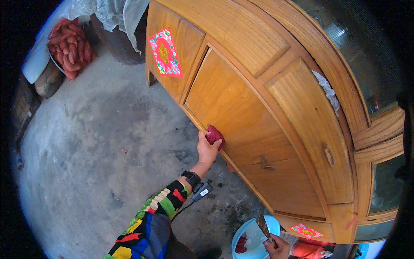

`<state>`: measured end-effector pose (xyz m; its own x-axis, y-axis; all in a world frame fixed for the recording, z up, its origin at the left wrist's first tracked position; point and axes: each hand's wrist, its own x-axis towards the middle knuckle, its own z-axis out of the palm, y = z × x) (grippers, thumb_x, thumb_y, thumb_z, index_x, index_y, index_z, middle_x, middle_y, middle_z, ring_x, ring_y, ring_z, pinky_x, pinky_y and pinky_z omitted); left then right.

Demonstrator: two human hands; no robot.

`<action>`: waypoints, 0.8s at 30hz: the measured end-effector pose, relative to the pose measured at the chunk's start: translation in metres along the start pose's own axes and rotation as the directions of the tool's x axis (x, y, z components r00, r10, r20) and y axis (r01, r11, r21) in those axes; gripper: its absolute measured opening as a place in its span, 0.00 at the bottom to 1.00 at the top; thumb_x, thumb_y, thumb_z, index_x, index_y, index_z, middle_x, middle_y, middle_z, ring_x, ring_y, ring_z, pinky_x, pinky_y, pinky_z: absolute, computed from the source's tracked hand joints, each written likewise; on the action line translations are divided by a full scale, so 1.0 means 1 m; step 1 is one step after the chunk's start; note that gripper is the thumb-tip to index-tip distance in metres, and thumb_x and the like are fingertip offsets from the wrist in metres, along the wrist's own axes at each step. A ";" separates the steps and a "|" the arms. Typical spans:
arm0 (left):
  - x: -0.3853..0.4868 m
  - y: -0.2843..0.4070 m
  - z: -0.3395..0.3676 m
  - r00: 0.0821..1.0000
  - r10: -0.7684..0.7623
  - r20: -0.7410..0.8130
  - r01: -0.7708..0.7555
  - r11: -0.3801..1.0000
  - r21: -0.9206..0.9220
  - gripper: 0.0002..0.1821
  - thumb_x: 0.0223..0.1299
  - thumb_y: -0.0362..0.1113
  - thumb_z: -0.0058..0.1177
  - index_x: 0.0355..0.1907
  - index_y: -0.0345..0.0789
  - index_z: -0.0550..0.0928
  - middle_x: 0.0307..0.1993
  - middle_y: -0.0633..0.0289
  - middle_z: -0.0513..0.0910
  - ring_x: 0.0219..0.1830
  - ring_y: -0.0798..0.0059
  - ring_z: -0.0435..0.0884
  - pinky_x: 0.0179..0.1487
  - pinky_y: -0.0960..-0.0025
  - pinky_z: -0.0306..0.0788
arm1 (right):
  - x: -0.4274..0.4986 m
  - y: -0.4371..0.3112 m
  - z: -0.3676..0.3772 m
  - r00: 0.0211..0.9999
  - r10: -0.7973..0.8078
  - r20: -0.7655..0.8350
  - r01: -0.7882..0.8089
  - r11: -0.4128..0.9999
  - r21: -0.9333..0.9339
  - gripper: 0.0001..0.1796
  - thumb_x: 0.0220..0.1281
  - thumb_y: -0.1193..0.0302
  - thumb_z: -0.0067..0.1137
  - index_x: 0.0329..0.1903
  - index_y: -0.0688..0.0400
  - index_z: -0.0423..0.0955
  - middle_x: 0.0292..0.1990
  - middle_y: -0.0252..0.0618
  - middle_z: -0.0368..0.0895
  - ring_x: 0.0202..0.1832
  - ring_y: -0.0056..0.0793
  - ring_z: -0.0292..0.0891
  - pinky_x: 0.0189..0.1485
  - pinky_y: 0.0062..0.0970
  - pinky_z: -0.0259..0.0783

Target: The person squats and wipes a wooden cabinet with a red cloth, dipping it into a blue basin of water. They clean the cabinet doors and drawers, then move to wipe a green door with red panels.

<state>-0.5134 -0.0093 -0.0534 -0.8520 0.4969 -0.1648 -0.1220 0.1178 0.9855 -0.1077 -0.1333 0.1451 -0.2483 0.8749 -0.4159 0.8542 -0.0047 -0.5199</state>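
My left hand [208, 149] pinches a dark red cloth [215, 137] against the lower edge of a wooden cabinet [239, 97], beside a plain door panel. A black strap circles that wrist, and a dark device [202, 191] on a cable hangs by it. Lower right, my right hand [278, 248] grips a putty knife [263, 226], its stained blade pointing up over a light blue basin [237, 230]. Inside the basin lies a dark red cloth piece [241, 243], partly in what looks like water.
Red paper decorations [165, 52] are stuck on the cabinet. Dark wet spots mark the concrete floor [97, 145] near the basin. A red mesh sack of sweet potatoes [71, 48] stands upper left, near plastic sheeting [106, 13]. Glass panes [355, 48] lie along the cabinet's right side.
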 end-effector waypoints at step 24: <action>-0.027 -0.031 0.018 0.986 0.165 0.030 -0.163 0.985 -0.048 0.26 0.44 0.25 0.69 0.43 0.37 0.69 0.37 0.57 0.76 0.40 0.61 0.78 0.48 0.66 0.74 | -0.001 -0.001 0.002 0.999 0.053 -0.012 -0.053 0.998 -0.043 0.20 0.62 0.69 0.67 0.54 0.63 0.78 0.29 0.30 0.75 0.30 0.18 0.67 0.34 0.20 0.66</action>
<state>-0.4780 -0.0110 -0.0800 -0.8450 0.5348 -0.0013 -0.0053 -0.0059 1.0000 -0.1091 -0.1350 0.1449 -0.1973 0.8792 -0.4337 0.8851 -0.0305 -0.4644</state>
